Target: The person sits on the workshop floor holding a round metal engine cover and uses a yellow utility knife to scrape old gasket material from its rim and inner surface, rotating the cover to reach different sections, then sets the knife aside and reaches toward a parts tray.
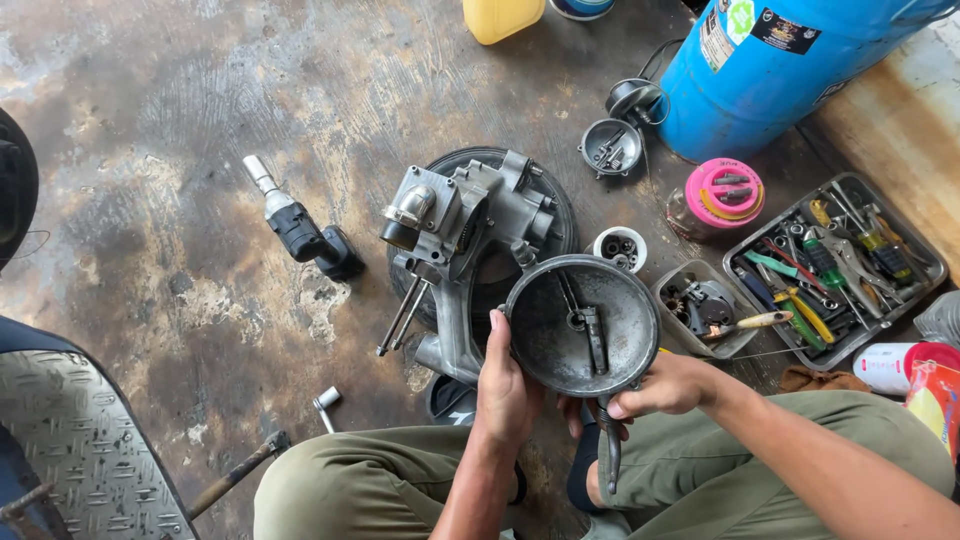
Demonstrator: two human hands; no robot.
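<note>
**Two hands working on a round metal housing over the workshop floor**

The person is sitting cross-legged on the stained concrete floor [180,180], holding a round grey metal housing [582,325] up in front of the knees, its hollow side facing the camera. The left hand [505,385] is gripping the housing's left rim, thumb hooked over the edge and fingers wrapped behind. The right hand [665,385] is closing around the handle of a wrench [598,380] whose head is sitting inside the housing near its centre.

Just behind the housing, an engine casing [460,235] is lying on a black tyre [560,215]. To its left, well apart, a cordless impact driver [300,230] is resting on the floor, and a small socket [326,400] is lying near the left knee. To the right, a metal tray of hand tools [835,265] is sitting beside a smaller tray of parts [705,305]. A pink lidded jar [722,195] is standing near a large blue cylinder [770,65], and a small white cup [620,247] is sitting just beyond the housing's upper rim.
</note>
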